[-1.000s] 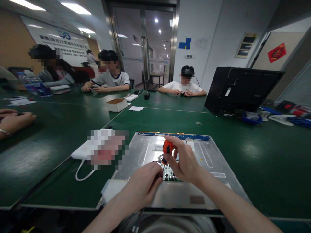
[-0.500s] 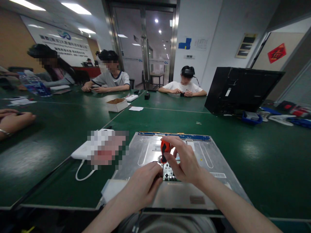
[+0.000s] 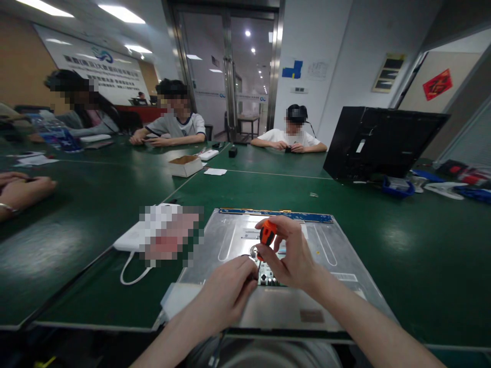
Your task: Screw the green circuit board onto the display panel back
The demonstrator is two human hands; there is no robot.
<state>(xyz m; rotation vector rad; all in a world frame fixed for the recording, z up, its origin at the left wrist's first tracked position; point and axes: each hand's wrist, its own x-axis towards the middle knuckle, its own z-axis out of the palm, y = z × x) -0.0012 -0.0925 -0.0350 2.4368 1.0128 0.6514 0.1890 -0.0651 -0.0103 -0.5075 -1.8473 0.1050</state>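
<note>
Screwdriver [image 3: 266,236] tip hidden by right hand [image 3: 289,255], circuit board [image 3: 267,276] mostly covered

Electronics workshop: green benches [image 3: 95,204], seated workers, dismantled monitor [image 3: 378,140].

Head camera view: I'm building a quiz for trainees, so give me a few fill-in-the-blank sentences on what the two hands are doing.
1. The right hand grips a screwdriver whose handle is ____ and black.
2. The left hand rests on the ____ panel.
3. The panel lies on a ____ table.
4. The small circuit board sits ____ the two hands.

Missing words: orange; metal; green; between
</note>
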